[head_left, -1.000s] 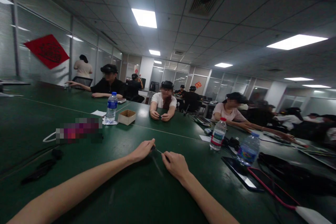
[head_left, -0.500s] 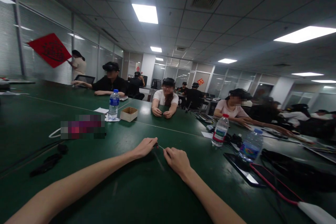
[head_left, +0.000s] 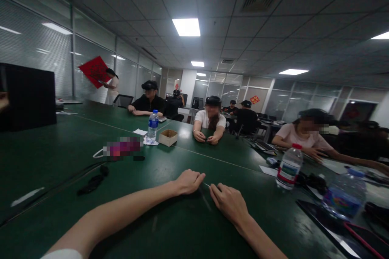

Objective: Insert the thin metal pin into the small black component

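Left hand [head_left: 191,181]: pinched, contents hidden | right hand [head_left: 230,203]: pinching thin pale rod [head_left: 207,185] | step: likely steadying rod | next: needs firm pinch

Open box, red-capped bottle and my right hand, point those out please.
Open box [head_left: 167,140], head view: front wall.
Red-capped bottle [head_left: 288,169], head view: the label.
Right hand [head_left: 230,203], head view: back of the hand.

Left hand [head_left: 190,182] pinched, right hand [head_left: 230,202] curled; near, apart

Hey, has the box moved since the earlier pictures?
No. The box still sits by the table seam, with no visible shift either way; only the view has swung.
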The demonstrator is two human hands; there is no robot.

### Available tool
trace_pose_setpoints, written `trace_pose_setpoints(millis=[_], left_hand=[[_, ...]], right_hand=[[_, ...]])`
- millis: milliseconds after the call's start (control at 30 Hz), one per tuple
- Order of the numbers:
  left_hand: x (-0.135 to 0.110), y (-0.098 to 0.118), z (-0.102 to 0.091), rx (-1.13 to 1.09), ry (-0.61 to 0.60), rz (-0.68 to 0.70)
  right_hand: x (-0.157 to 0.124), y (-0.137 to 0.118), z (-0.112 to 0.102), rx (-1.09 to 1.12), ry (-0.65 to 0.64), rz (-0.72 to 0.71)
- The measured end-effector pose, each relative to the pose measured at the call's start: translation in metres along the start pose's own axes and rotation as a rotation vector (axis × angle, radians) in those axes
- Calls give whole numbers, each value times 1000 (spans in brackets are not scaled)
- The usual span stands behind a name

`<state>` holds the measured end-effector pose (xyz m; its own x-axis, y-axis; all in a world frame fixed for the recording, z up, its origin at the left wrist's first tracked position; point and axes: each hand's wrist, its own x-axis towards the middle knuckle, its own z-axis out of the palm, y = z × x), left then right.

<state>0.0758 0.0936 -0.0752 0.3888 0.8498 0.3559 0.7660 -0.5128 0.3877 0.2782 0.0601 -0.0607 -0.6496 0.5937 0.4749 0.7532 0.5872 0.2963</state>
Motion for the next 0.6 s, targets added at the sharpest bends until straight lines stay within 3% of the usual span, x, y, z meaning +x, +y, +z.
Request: trace_pose_setpoints(millis=[167,400,600], left_hand=[[2,-4,-1,64,-18,35],[3,-7,0,-170,55,-24],[2,-2,-2,-237,49,-64]], right_hand=[[0,3,0,-32,39,-38],[-1,5,-1,23,56,-18],[-1,-1,-6,74,17,-26]])
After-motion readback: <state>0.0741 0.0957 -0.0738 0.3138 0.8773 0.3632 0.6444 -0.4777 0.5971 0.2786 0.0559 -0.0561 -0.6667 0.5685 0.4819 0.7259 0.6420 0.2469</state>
